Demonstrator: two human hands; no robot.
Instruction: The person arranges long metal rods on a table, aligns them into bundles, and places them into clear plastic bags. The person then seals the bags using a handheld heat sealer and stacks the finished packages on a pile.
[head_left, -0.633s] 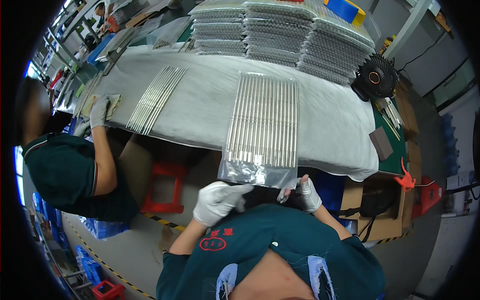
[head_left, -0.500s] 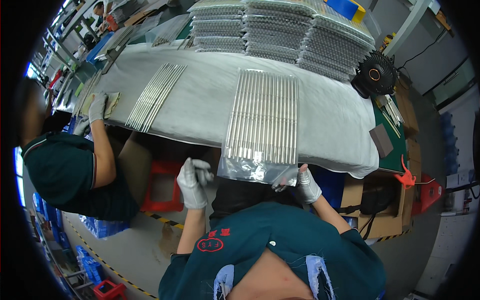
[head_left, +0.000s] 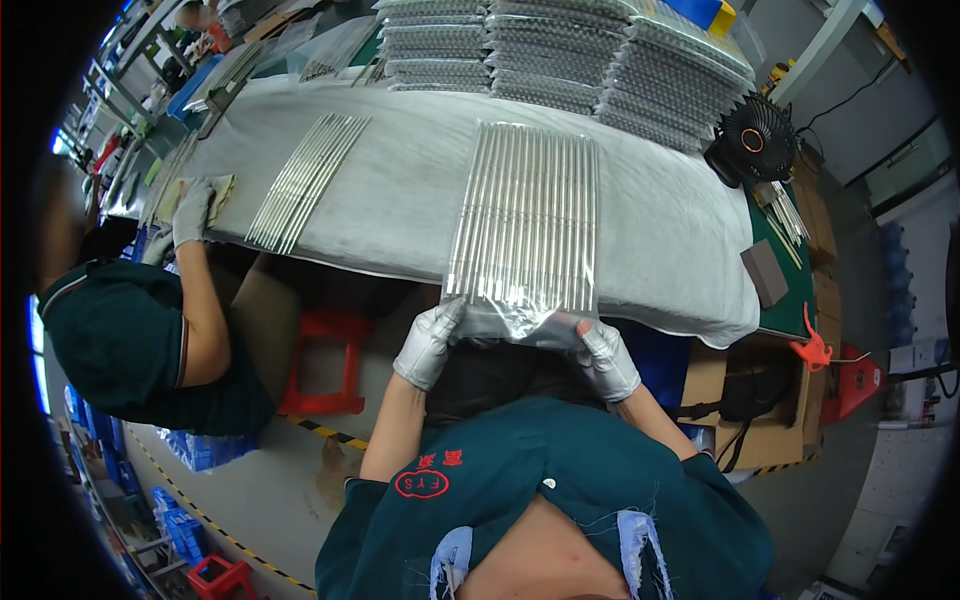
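A clear plastic bag [head_left: 522, 318] lies on the white-covered table [head_left: 400, 190] with a flat row of shiny metal rods [head_left: 525, 215] inside it. Its loose near end hangs over the table's front edge. My gloved left hand [head_left: 430, 340] is closed on the left corner of that end, and my gloved right hand [head_left: 605, 355] pinches the right corner. The right thumb tip shows bare. My other fingers are partly hidden under the film. To the left of the bag, a smaller row of loose metal rods [head_left: 308, 183] lies slantwise on the cloth.
Tall stacks of bubble-wrapped packs [head_left: 550, 65] stand along the back. A black fan [head_left: 752, 142] and a grey-brown block [head_left: 764, 273] are at the right. On the left, a co-worker's gloved hand [head_left: 192, 210] rests on a yellowish cloth. A red stool [head_left: 327, 365] stands under the table edge.
My left hand has moved right from empty air and taken hold of the bag's left corner. The bag's near end is now lifted and folded up between both hands.
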